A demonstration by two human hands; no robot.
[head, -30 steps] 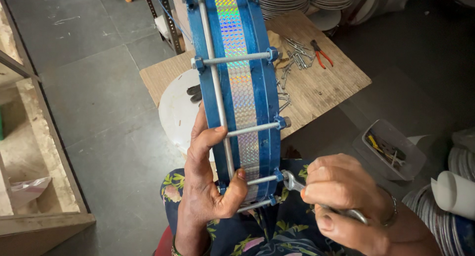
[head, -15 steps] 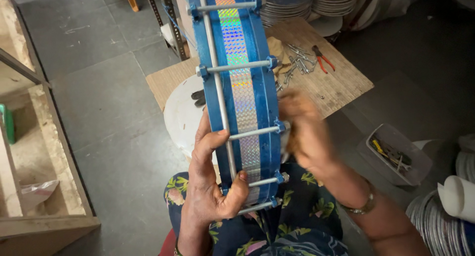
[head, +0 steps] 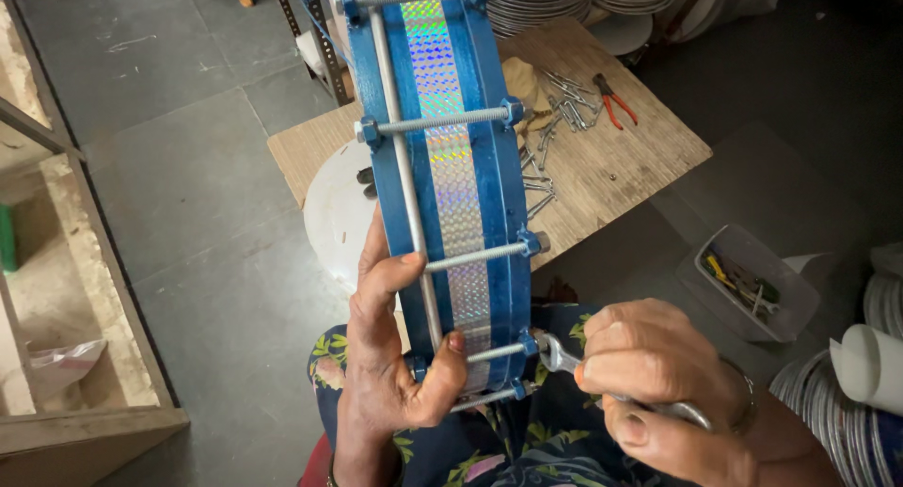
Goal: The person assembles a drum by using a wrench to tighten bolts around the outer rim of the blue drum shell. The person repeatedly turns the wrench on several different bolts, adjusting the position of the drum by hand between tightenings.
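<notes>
Blue drum frame (head: pixel 442 167) with a holographic band, held on edge over the lap and rising toward the low wooden counter (head: pixel 611 158). The left hand (head: pixel 395 355) is wrapped around the frame's lower rim, thumb pressed across the band beside a threaded tension rod (head: pixel 475 256). The right hand (head: pixel 658 383) is curled shut around a metal spanner (head: pixel 564 360), whose open end sits at a nut (head: pixel 530 341) on the frame's right edge. Loose bolts (head: pixel 555 120) and red-handled pliers (head: pixel 616 96) lie on the counter (a tool tray (head: pixel 752 280) stands on the floor). Good practice, as a judgement: seat the spanner squarely on the nut, brace the frame firmly, and turn in short, even strokes.
</notes>
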